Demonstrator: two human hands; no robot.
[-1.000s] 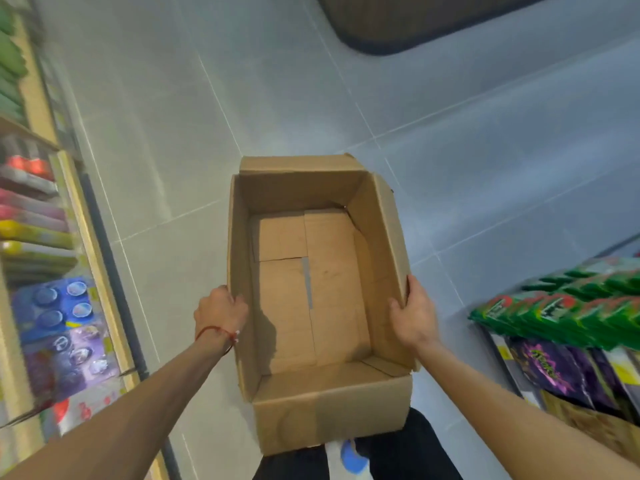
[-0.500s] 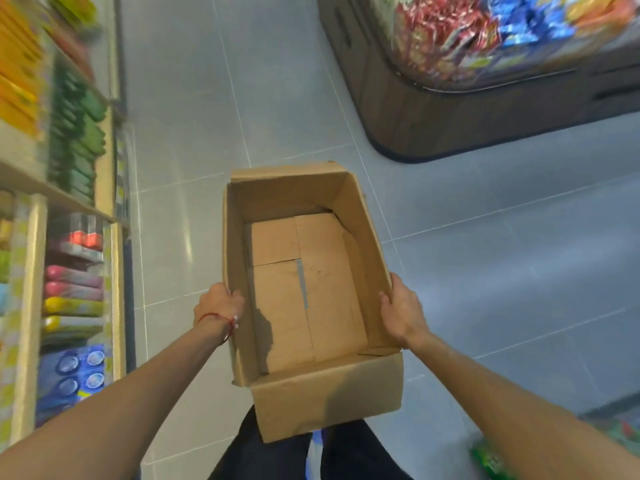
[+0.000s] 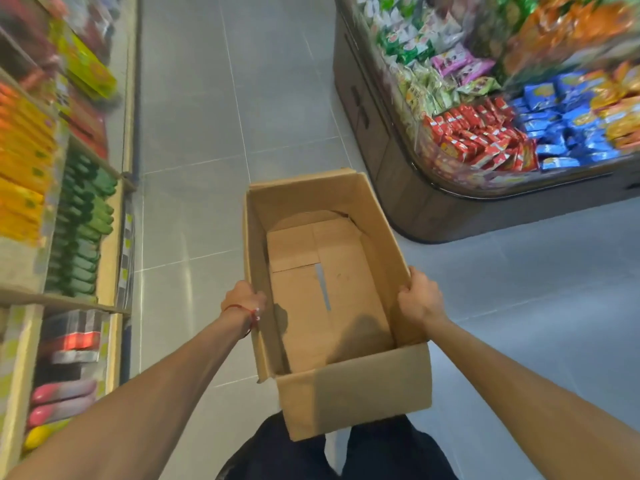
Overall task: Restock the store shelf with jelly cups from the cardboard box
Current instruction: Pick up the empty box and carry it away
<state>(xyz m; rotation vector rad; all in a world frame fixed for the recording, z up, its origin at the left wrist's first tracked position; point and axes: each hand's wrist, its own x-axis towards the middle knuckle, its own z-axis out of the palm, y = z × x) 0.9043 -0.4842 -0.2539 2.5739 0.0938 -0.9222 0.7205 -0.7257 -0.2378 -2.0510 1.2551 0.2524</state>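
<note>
The box point(image 3: 353, 389) is held over the floor point(image 3: 194, 133), open side up, its long axis pointing straight away from the person. Left hand point(image 3: 244, 299) grips its left wall, right hand point(image 3: 417, 299) its right wall. Shelf point(image 3: 110, 258) at left, snack bin point(image 3: 398, 188) farther right

cardboard box point(image 3: 353, 393) | carried forward, seemingly | snack bin point(image 3: 433, 209) now near

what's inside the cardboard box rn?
Only bare bottom flaps and shadow show inside the cardboard box; no jelly cups. Its near wall hides the nearest strip of the bottom.
</note>
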